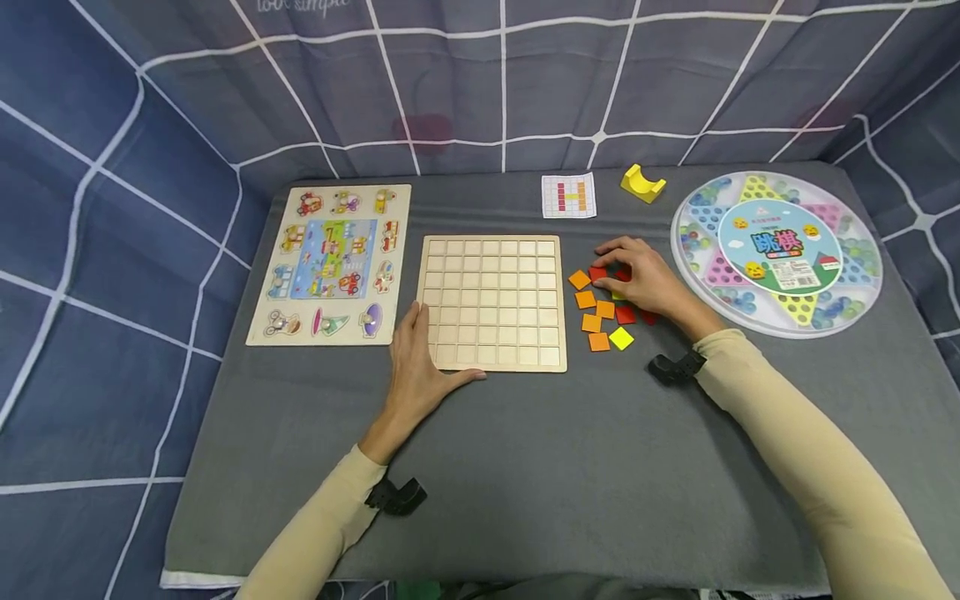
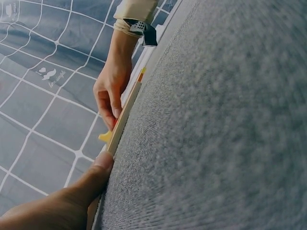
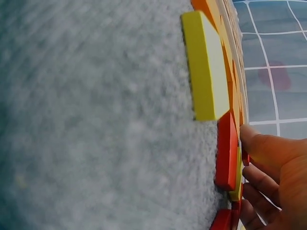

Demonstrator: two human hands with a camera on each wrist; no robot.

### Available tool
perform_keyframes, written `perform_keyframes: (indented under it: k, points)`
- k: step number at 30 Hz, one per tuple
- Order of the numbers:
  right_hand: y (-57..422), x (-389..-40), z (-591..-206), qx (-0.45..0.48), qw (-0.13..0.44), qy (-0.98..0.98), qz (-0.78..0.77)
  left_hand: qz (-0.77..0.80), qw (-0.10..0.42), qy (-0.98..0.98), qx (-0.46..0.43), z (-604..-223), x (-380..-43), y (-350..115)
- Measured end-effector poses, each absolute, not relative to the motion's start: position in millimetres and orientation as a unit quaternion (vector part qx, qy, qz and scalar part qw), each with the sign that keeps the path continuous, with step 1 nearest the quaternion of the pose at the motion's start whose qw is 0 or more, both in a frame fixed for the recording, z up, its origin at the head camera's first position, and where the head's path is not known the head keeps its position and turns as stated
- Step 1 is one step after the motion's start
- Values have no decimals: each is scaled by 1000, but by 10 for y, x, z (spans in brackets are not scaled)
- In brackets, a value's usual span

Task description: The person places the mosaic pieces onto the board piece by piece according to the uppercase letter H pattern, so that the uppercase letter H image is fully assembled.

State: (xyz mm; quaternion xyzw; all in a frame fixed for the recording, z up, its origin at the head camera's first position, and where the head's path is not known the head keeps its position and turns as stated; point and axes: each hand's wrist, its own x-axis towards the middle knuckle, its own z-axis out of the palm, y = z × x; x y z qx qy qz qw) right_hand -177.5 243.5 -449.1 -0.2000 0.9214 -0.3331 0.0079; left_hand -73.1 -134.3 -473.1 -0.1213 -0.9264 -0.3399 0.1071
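Observation:
A wooden grid board (image 1: 491,304) lies flat on the table. My left hand (image 1: 416,367) spans its near left corner, with straight fingers along the left side and the thumb stretched along the near edge. In the left wrist view that thumb (image 2: 98,167) rests against the board's edge. To the right of the board lies a loose group of square tiles, among them an orange tile (image 1: 585,299) and a yellow tile (image 1: 621,338). Over the group, my right hand (image 1: 647,279) pinches a red tile (image 1: 597,273) between thumb and fingertips. Its palm partly hides other red tiles.
A wooden picture puzzle (image 1: 273,333) lies left of the board. Behind the tiles are a pattern card (image 1: 551,208) and a yellow curved block (image 1: 642,183). A round Chinese checkers set (image 1: 862,308) lies near my right forearm. Grid-patterned cloth (image 1: 450,92) hangs along the back.

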Motion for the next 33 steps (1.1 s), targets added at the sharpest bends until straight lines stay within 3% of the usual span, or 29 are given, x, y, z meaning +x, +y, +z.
perform_keyframes:
  k: [8, 16, 24, 33]
  points:
    - [2192, -1792, -4393, -206, -34, 922, -326, -339, 111, -926, -122, -4706, -727, -1346]
    - [1568, -1909, -4254, -209, -62, 912, -346, -336, 123, -925, -126, -4694, -716, -1353]
    - [978, -2037, -4211, -185, -14, 911, -368, -334, 117, -927, -123, -4698, -712, -1341]
    - [644, -2164, -4293, -170, 18, 915, -367, -311, 134, -933, -122, -4692, -711, -1361]
